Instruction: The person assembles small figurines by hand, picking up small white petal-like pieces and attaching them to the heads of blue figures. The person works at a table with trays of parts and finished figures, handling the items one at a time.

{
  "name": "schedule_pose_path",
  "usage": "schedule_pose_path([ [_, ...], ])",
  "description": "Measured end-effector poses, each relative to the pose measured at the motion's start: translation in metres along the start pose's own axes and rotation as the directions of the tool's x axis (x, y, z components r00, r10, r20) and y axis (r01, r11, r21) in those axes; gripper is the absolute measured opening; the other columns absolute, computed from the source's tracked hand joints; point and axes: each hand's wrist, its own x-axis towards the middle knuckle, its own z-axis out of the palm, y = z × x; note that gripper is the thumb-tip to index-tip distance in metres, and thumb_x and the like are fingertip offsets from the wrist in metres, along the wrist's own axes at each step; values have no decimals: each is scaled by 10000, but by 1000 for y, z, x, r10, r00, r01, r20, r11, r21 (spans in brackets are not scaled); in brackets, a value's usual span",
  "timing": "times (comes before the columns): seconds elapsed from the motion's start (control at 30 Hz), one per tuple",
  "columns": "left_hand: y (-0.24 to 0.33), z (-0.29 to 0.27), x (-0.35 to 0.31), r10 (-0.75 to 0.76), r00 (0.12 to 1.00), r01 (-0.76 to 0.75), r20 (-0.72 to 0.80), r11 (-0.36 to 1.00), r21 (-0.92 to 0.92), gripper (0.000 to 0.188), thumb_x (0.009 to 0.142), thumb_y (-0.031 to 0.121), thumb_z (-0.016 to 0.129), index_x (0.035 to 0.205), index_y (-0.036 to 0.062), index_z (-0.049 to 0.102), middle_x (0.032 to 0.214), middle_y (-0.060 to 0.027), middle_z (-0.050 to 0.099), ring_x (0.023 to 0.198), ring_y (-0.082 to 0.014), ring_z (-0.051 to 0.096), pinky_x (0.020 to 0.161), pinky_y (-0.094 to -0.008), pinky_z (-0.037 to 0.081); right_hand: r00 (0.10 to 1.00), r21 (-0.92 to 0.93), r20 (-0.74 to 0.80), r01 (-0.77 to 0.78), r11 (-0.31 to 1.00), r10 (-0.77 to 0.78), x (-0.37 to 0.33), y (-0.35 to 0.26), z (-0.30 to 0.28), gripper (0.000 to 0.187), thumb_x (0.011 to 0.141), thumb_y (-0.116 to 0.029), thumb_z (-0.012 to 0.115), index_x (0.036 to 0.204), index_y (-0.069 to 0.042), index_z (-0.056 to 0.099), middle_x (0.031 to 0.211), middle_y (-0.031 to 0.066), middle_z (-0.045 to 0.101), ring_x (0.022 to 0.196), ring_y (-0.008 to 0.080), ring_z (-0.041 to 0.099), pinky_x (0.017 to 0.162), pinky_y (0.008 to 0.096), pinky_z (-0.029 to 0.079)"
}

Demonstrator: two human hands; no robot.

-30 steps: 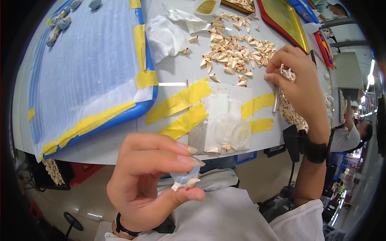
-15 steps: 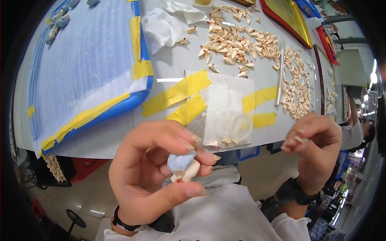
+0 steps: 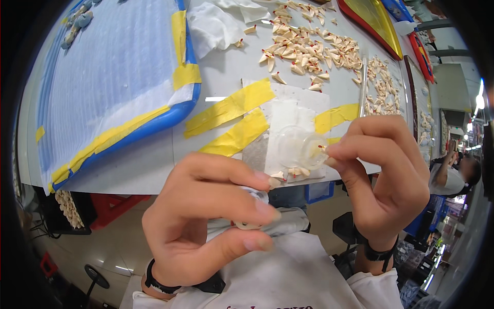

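My left hand [image 3: 206, 221], closed, grips a small blue-and-cream figurine [image 3: 247, 225] between thumb and fingers. Those fingers cover most of it. Pinched at the thumb and fingertip of my right hand [image 3: 386, 177] is a tiny cream piece with a red tip [image 3: 322, 148]. The piece is at the rim of a clear round cup [image 3: 307, 150] on the taped-down white pad [image 3: 282, 114]. Whether it touches the cup I cannot tell. A few more red-tipped pieces [image 3: 296, 171] lie at the pad's near edge, below the cup.
Many red-tipped cream pieces [image 3: 303, 49] are spread over the far table, beside a metal rod [image 3: 364, 85]. At left lies a blue-rimmed tray [image 3: 128, 147] lined with pale foam, several blue figurines at its far end. Crumpled white cloth [image 3: 208, 28] sits between. Another person [image 3: 455, 172] is at far right.
My right hand has come left and inward with its small piece, from beyond the pad to the clear cup. The left hand has turned, so its fingers hide more of the figurine.
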Motion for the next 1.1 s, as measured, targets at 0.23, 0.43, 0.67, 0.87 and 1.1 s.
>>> schedule_pose_path([
  [0.23, 17, 26, 5, -285, 934, 227, -214, 938, -261, 437, 737, 235, 724, 1006, 5, 469, 969, -154, 497, 759, -242, 607, 598, -249, 515, 999, -7, -30, -25, 1000, 25, -3, -4, 4, 186, 571, 128, 640, 721, 24, 606, 746, 105, 551, 683, 179, 528, 603, 251, 405],
  [0.43, 11, 31, 4, -280, 922, 193, -267, 931, -308, 499, 699, 260, 757, 1009, -4, 469, 928, -140, 538, 737, -214, 607, 579, -234, 506, 995, 314, -35, -77, 946, 92, -12, -5, 3, 136, 693, 41, 631, 812, 11, 574, 817, 113, 521, 699, 152, 487, 647, 238, 381],
  [0.67, 10, 26, -1, -223, 950, 184, -219, 965, -186, 469, 694, 286, 764, 978, 7, 516, 908, -116, 566, 770, -148, 560, 697, -256, 460, 992, 534, 47, -127, 836, 121, -19, -21, 17, 124, 735, 0, 637, 841, -27, 578, 823, 103, 525, 694, 131, 492, 618, 218, 392],
  [0.87, 15, 20, -6, -185, 971, 177, -149, 982, -62, 445, 713, 266, 751, 990, -3, 530, 889, -108, 553, 731, -141, 555, 671, -243, 460, 995, 295, 100, -24, 955, -5, -13, -29, 7, 156, 681, 14, 674, 805, -56, 611, 769, 80, 540, 643, 133, 499, 564, 219, 397],
  [1.1, 16, 20, 12, 271, 963, -265, 9, 935, 233, 422, 577, 42, 787, 960, -10, 615, 919, -160, 602, 636, -224, 601, 503, -280, 462, 985, 599, 159, -41, 799, -69, -30, -16, 3, 489, 666, -29, 738, 1077, 32, 482, 928, 112, 533, 776, 152, 532, 678, 235, 427],
])
